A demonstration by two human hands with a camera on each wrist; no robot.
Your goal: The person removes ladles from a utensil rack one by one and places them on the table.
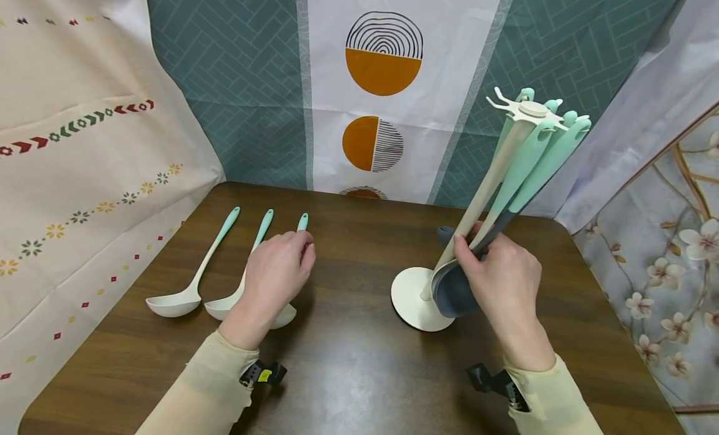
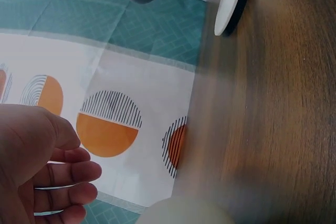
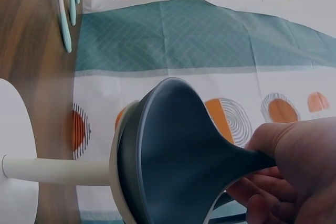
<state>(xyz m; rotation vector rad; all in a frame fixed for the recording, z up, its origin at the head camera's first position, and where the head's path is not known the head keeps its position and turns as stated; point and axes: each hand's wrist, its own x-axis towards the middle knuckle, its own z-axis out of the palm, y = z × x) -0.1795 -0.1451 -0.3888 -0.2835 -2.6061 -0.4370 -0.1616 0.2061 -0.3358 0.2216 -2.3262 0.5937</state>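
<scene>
My right hand (image 1: 502,273) grips the neck of a dark grey ladle (image 1: 455,291) that hangs from the utensil stand (image 1: 474,204). In the right wrist view, thumb and fingers close round the neck of this ladle (image 3: 178,156), with other bowls just behind it. The stand has a round white base (image 1: 412,301) and leans to the right in the head view. My left hand (image 1: 278,269) hovers over the ladles at the left, its fingers loosely curled and holding nothing. Beneath it lie a middle ladle (image 1: 221,306) and a right ladle (image 1: 285,316), both partly hidden.
Another white ladle with a mint handle (image 1: 188,298) lies at the far left of the brown wooden table (image 1: 348,372). Several mint handles (image 1: 553,160) hang round the stand's hooked top (image 1: 530,110). A patterned cloth (image 1: 253,79) rises behind the table.
</scene>
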